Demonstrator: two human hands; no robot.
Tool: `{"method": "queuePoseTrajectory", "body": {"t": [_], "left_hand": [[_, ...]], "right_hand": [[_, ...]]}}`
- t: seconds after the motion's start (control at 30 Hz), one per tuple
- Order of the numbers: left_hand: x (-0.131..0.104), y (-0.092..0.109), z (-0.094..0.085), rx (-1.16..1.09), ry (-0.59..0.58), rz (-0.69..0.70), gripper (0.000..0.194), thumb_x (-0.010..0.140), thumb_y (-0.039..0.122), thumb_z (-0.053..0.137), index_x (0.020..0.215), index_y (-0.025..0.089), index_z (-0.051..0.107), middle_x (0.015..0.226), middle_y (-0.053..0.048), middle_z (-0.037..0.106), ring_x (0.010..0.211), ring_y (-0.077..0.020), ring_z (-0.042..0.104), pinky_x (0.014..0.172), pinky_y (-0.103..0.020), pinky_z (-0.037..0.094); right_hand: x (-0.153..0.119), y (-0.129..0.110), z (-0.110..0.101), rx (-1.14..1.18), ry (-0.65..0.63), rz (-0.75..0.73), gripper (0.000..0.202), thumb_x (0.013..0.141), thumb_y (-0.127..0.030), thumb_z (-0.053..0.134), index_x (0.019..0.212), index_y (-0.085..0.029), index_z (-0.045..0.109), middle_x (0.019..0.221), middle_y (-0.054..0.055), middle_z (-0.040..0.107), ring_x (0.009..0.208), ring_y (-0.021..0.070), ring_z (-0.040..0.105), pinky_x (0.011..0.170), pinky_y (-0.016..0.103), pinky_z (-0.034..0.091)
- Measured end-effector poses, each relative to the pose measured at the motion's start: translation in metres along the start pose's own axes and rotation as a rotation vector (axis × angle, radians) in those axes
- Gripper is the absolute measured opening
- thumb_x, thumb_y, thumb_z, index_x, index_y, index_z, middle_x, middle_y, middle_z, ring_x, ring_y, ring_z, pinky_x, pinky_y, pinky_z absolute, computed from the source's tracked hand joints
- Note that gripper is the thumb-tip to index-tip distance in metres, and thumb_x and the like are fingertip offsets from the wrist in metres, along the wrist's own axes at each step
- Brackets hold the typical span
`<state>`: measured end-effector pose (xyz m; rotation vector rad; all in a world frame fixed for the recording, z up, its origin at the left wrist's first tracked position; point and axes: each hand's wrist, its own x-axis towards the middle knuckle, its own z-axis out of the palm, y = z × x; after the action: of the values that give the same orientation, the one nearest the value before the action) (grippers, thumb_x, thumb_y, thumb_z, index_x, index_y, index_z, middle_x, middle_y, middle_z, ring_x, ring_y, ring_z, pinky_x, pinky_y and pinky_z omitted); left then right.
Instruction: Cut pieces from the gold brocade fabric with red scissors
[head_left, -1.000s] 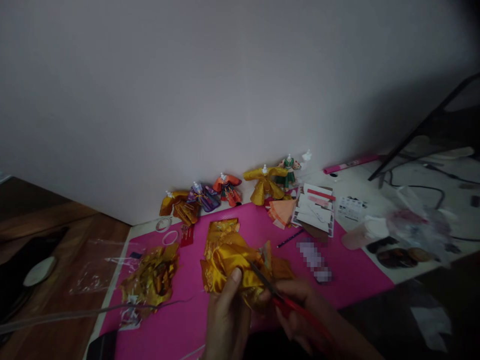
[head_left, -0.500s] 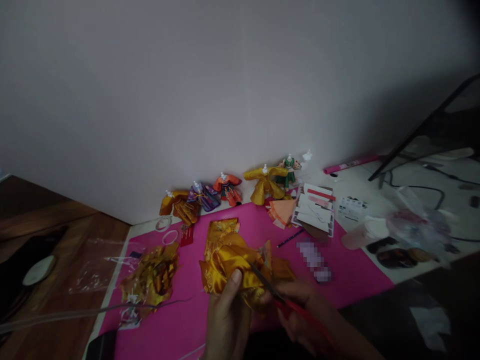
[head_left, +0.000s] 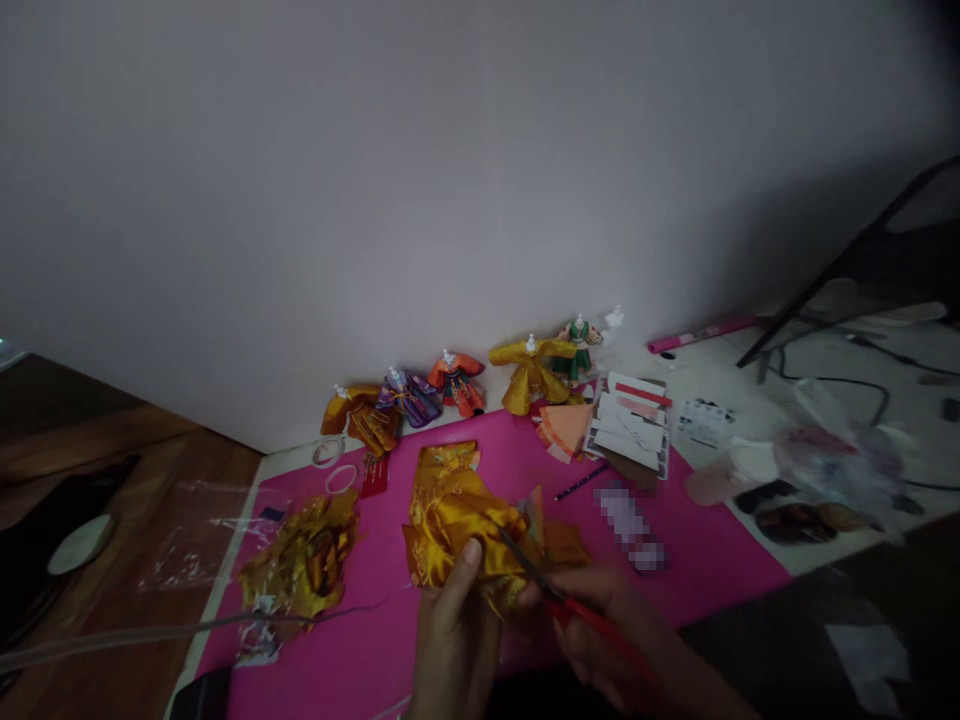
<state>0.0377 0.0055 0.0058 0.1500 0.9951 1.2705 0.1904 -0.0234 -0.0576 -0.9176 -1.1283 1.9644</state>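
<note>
My left hand (head_left: 457,630) grips a piece of shiny gold fabric (head_left: 450,520), its thumb pressed on top. Embroidered patterns run along parts of the cloth. My right hand (head_left: 600,620) holds red-handled scissors (head_left: 585,615), with the dark blades laid against the right part of the gold fabric. Whether the blades are parted is hard to see in the dim light. Under both hands lies a pink mat (head_left: 382,640).
Several dressed doll figures (head_left: 457,380) stand along the wall. Gold fabric scraps (head_left: 307,550) lie left, beside a clear plastic bag (head_left: 202,530). A peach fabric piece (head_left: 564,430), papers (head_left: 630,420), a pen (head_left: 581,480) and a bottle (head_left: 727,470) are rightward. A black stand (head_left: 840,270) rises at far right.
The view has shifted very slightly. Both hands, the scissors and the gold fabric stay in nearly the same position.
</note>
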Motion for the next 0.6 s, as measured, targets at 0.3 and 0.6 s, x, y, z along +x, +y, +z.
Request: {"method": "queuePoseTrajectory", "body": {"t": [0.3, 0.6], "left_hand": [[0.023, -0.008, -0.013, -0.007, 0.01, -0.01, 0.025, 0.063, 0.025, 0.087, 0.083, 0.015, 0.077, 0.077, -0.006, 0.08, 0.091, -0.0316, 0.076, 0.089, -0.043, 0.059], [0.05, -0.01, -0.028, -0.003, -0.019, -0.079, 0.023, 0.068, 0.022, 0.084, 0.085, 0.011, 0.075, 0.085, -0.011, 0.081, 0.096, -0.0338, 0.075, 0.092, -0.044, 0.058]], "right_hand": [[0.011, 0.003, -0.009, 0.063, -0.081, 0.041, 0.065, 0.081, -0.07, 0.065, 0.109, -0.012, 0.066, 0.064, -0.003, 0.058, 0.036, 0.0007, 0.043, 0.033, 0.009, 0.037], [0.017, 0.034, -0.035, 0.099, -0.117, 0.08, 0.068, 0.081, -0.067, 0.067, 0.121, -0.012, 0.062, 0.064, -0.002, 0.064, 0.034, 0.0039, 0.048, 0.035, 0.014, 0.036]]}}
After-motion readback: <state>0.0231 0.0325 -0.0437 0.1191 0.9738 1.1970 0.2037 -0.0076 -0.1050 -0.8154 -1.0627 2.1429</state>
